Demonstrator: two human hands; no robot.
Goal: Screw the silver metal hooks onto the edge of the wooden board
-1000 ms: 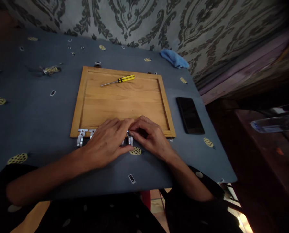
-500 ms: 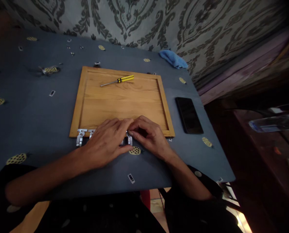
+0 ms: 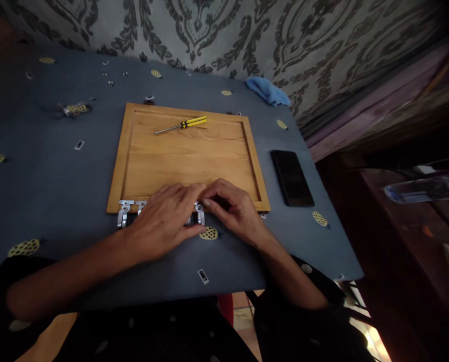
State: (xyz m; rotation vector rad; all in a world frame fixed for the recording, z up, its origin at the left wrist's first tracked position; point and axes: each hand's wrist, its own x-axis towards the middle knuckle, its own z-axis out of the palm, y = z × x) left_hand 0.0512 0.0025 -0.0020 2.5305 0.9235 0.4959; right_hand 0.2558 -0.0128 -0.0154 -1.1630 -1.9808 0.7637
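A wooden panel [image 3: 186, 156] lies flat on a blue-grey tablecloth [image 3: 51, 191]. Metal hinges are at its near edge: one [image 3: 124, 213] shows at the left, another [image 3: 200, 213] peeks out between my hands. My left hand [image 3: 166, 221] lies over the near edge with fingers curved, covering hinge hardware. My right hand [image 3: 234, 211] is beside it, fingertips pinched at the hinge near the panel's edge. What the fingers grip is hidden. A yellow-and-black screwdriver [image 3: 181, 124] rests on the panel's far part, away from both hands.
A black phone [image 3: 292, 177] lies right of the panel. A blue cloth [image 3: 267, 91] sits at the far right by the patterned wall. Small screws and metal bits [image 3: 71, 109] are scattered at the far left. The table's edge drops off at the right.
Both hands stay at the panel's near edge; the right hand's fingers have shifted slightly. The view has drifted a little.
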